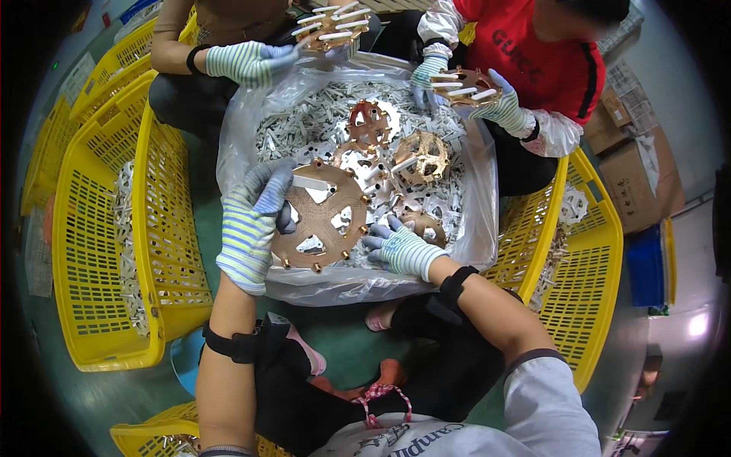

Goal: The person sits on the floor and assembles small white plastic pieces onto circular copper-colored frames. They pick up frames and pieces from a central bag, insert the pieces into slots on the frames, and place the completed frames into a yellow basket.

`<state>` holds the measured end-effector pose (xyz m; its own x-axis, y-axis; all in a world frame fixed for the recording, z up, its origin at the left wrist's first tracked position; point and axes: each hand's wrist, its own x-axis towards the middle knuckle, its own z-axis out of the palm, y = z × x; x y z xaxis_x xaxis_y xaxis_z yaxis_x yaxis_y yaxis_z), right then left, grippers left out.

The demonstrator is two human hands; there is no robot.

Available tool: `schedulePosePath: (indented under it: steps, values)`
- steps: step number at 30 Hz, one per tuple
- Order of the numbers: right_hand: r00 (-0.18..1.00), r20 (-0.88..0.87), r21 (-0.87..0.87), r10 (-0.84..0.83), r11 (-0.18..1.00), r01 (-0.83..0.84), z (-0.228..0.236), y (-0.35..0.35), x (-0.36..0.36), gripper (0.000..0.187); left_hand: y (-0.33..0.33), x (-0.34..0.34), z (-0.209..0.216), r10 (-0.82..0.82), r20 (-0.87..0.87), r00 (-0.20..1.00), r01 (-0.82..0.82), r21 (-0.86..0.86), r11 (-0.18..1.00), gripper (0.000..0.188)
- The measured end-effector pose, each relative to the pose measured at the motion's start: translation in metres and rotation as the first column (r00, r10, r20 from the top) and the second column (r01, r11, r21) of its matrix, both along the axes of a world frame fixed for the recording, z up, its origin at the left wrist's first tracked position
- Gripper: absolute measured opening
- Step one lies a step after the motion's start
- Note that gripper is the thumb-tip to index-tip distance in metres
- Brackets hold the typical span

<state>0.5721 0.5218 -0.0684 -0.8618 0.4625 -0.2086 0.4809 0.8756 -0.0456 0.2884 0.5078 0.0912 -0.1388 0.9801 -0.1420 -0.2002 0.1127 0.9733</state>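
Note:
My left hand (259, 217) grips the left edge of a round copper-coloured disc (316, 217), with the thumb and fingers closed on its rim. The disc has cut-out openings and short pegs around its edge. A single white strip (311, 183) lies near its top left, by my fingertips. My right hand (403, 247) is low over the pile of white strips (297, 126), just right of the disc. Its fingers are apart, and I see nothing held in them. Both hands wear striped gloves with grey fingertips.
A plastic-lined bin (476, 221) holds the strips and more discs, including a gold-coloured one (422, 158). Two co-workers opposite hold discs carrying white strips (335, 29). Yellow baskets (179, 251) stand left and right. Cardboard boxes (628, 179) and a blue crate (643, 266) are farther right.

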Motion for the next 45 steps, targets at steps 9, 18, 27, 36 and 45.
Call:
schedulePosePath:
  steps: [9,18,27,36,45]
  values:
    - [0.881,-0.292,-0.341,-0.373,0.901,0.268,0.046,0.013,-0.020,0.023,0.000,-0.003,-0.003,-0.117,-0.006,0.993,0.117,0.041,0.992,0.038]
    - [0.401,-0.559,-0.667,-0.726,0.681,0.303,0.149,-0.002,-0.011,0.035,-0.009,0.003,-0.001,-0.151,-0.176,0.973,0.145,-0.047,0.988,0.036]
    - [0.510,-0.729,-0.503,-0.457,0.863,0.053,0.152,-0.021,-0.027,0.016,-0.014,0.038,-0.014,-0.401,-0.112,0.909,0.384,-0.152,0.911,0.033]
    - [0.338,-0.651,-0.668,-0.680,0.724,0.170,0.147,-0.011,-0.015,0.016,-0.008,0.027,-0.017,-0.430,0.080,0.899,0.434,-0.040,0.900,0.037]
    - [0.256,-0.803,-0.534,-0.539,0.840,0.095,0.160,-0.025,-0.033,0.019,-0.022,0.045,-0.022,-0.395,-0.077,0.916,0.394,-0.019,0.919,0.030]
